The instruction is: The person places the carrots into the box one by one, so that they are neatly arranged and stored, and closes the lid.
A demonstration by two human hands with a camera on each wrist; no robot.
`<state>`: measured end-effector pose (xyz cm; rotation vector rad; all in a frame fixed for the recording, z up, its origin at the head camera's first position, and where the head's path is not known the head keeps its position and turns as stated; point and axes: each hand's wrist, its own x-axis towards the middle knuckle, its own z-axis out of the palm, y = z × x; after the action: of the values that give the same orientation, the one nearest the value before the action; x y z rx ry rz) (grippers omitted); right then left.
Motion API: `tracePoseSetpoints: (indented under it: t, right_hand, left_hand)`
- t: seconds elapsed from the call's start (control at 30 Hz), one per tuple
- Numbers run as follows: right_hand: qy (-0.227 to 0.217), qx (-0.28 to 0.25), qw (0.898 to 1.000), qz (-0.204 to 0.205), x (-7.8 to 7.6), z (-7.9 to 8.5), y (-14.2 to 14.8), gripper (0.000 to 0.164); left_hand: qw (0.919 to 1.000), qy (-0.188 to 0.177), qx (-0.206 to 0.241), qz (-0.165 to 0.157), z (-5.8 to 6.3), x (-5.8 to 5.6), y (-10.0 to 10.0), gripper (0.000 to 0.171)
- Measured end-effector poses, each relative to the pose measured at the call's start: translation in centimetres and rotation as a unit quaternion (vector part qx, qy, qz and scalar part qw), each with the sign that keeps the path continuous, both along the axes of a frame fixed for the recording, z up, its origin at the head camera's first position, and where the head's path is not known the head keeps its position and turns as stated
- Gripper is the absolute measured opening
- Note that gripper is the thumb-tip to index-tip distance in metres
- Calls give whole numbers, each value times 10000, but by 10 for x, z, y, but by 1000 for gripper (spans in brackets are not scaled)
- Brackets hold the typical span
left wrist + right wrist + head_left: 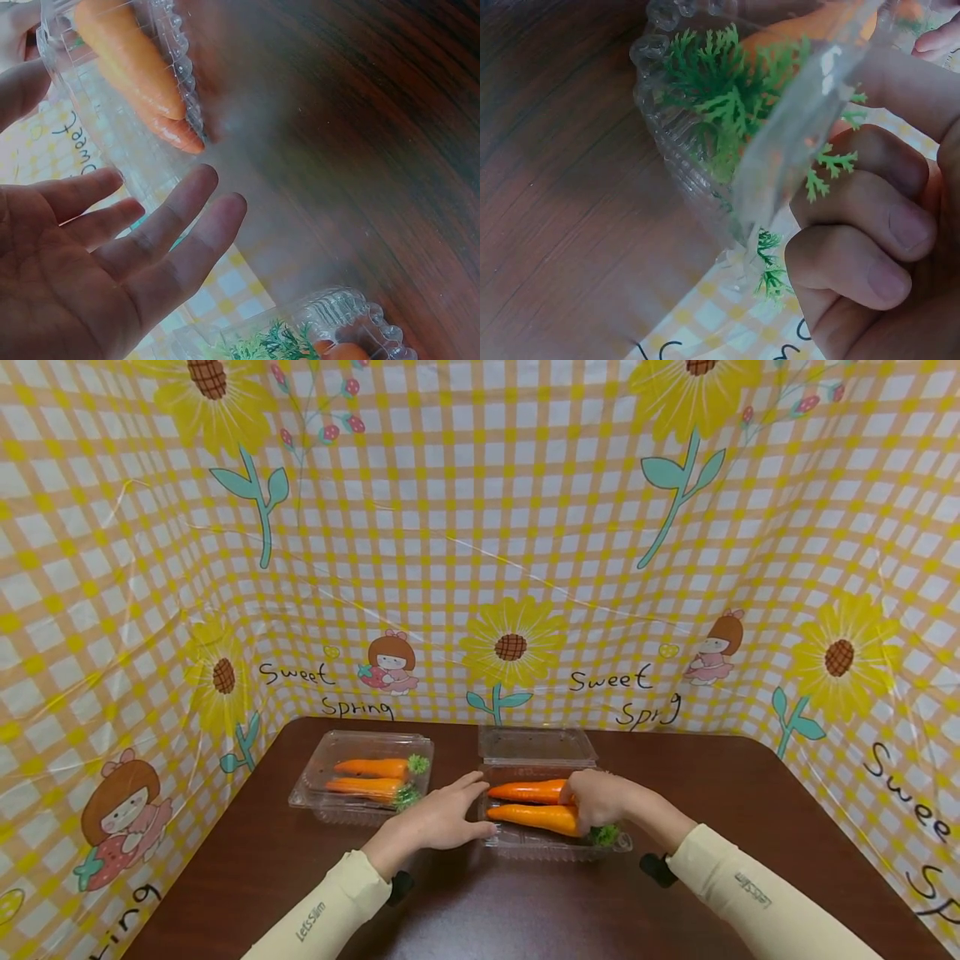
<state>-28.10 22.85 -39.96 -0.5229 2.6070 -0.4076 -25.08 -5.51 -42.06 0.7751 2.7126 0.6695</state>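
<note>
Two orange carrots, a front one and a back one, lie side by side in an open clear plastic clamshell box. My right hand reaches in from the right and grips at the leafy end of the back carrot, hiding that end. The right wrist view shows three curled fingers beside green leaf tops; the fingertips on the carrot are hidden. My left hand is spread with relaxed fingers at the box's left end, palm towards the carrot tips in the left wrist view.
A second clear clamshell box, its lid down, stands to the left with carrots inside. The open box's lid leans back behind it. Checked cloth walls surround the dark wooden table at the back and sides.
</note>
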Motion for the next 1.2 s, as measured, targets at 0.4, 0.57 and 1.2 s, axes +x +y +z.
tracePoseSetpoints:
  t: [0.4,0.57,1.2]
  right_hand:
    - [208,-1442,9892,-174,-5,8,25,41]
    - [397,-1781,9795,-855,-12,9,37,38]
    - [610,-2052,9547,-2064,-43,-4,63,61]
  left_hand:
    - [9985,380,71,384,8,-7,11,67]
    - [9955,332,239,859,12,-16,21,62]
    - [9754,-509,979,1906,10,-71,40,65]
